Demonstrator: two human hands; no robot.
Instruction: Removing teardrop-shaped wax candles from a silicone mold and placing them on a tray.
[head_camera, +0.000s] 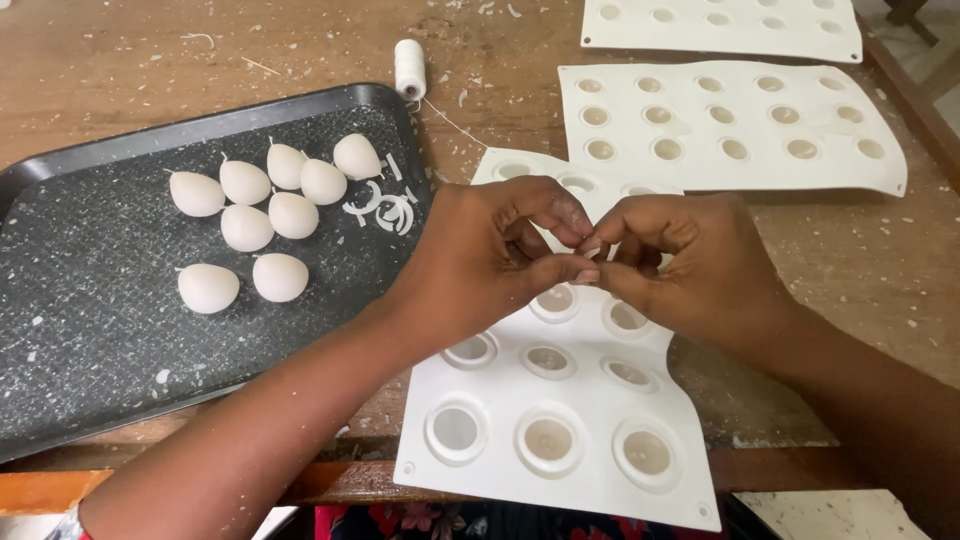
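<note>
pinching: left hand (490, 250) and right hand (690, 262) meet fingertip to fingertip over the near mould (560, 440), closed on something small between them; what it is cannot be made out.
near mould: white, flexible, lying at the table's front edge and hanging a little over it; eight round cups show below the hands, two more peek out above them, the rest hidden by the hands.
other moulds: two more white moulds, one (735, 125) just behind the hands with fifteen cups in three rows, one (720, 22) at the far edge, cut off by the frame.
tray (90, 340): one dark tray, left of the near mould.
candles: eight white egg-shaped candles (262, 215) on the tray, six bunched in a cluster, two nearer the front, thin wicks sticking out of some.
spool (409, 68): one spool of white thread, upright behind the tray, a strand trailing right.
table (300, 45): wooden, flecked with white scraps.
</note>
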